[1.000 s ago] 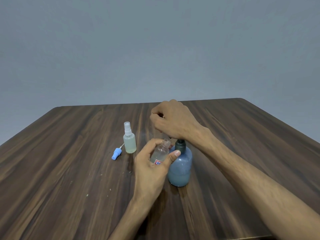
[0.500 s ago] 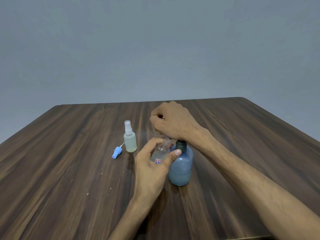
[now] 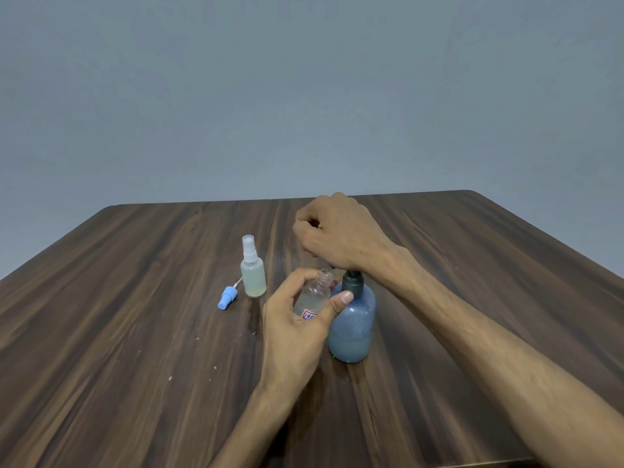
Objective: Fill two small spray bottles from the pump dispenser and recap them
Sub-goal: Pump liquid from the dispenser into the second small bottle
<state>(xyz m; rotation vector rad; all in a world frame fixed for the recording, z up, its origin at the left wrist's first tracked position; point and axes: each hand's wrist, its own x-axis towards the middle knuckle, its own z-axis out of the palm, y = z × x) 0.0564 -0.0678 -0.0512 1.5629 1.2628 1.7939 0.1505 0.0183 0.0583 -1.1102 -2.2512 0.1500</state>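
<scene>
A blue pump dispenser (image 3: 353,327) with a dark collar stands on the wooden table (image 3: 118,315). My right hand (image 3: 337,234) sits curled over its pump head, which is hidden under the hand. My left hand (image 3: 297,319) grips a small clear uncapped spray bottle (image 3: 315,293) with a red and blue label, its open neck held up beside the collar under my right hand. A second small spray bottle (image 3: 253,270), capped and holding pale liquid, stands to the left. A loose blue spray cap (image 3: 228,295) lies beside it.
The table's far edge runs behind my hands, with a plain grey wall beyond. A few small pale specks lie on the wood near the front left.
My right hand has shifted very slightly over the pump head. The left hand keeps the clear bottle under it in nearly the same place.
</scene>
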